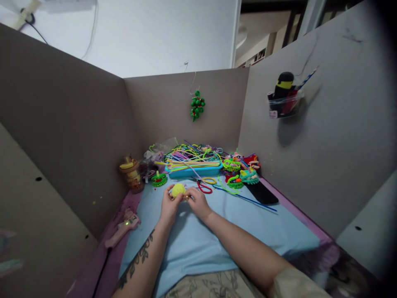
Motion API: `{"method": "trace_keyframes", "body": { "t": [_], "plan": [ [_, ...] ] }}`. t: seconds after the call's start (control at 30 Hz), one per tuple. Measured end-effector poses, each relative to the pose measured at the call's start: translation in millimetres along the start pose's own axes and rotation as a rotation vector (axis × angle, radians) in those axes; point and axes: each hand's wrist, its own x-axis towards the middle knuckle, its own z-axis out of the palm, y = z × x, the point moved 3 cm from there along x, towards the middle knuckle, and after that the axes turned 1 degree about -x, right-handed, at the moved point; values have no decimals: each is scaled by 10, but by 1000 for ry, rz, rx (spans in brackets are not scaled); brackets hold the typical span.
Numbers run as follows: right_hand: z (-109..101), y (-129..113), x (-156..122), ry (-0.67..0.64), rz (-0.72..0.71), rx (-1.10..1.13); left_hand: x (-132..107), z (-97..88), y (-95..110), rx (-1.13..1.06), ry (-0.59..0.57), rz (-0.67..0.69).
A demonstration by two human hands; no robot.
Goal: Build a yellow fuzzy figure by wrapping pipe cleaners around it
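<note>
A round, fuzzy yellow ball point(178, 190) is held above the blue cloth, gripped by my left hand point(169, 201) from the left and below. My right hand point(197, 201) pinches at the ball's right edge. Its fingertips are closed together, and the small bit between them is too tiny to name. Just beyond my hands lie scissors with red handles point(204, 188) and a yellow loop point(209, 181). A long blue pipe cleaner point(248, 200) stretches to the right.
Behind stands a blue tray point(195, 171) heaped with pipe cleaners point(189, 159). A pink glue gun point(124, 229) lies left, near a brown cup point(132, 177). Finished-looking fuzzy figures point(249, 176) and a black phone point(262, 193) sit right. Grey panels point(186, 120) enclose three sides.
</note>
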Motion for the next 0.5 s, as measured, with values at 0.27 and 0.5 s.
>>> {"method": "trace_keyframes", "body": {
  "t": [0.27, 0.5],
  "plan": [
    [-28, -2, 12, 94, 43, -14, 16, -14, 14, -58, 24, -9],
    [-12, 25, -7, 88, 8, -103, 17, -16, 8, -177, 42, -106]
  ]
}}
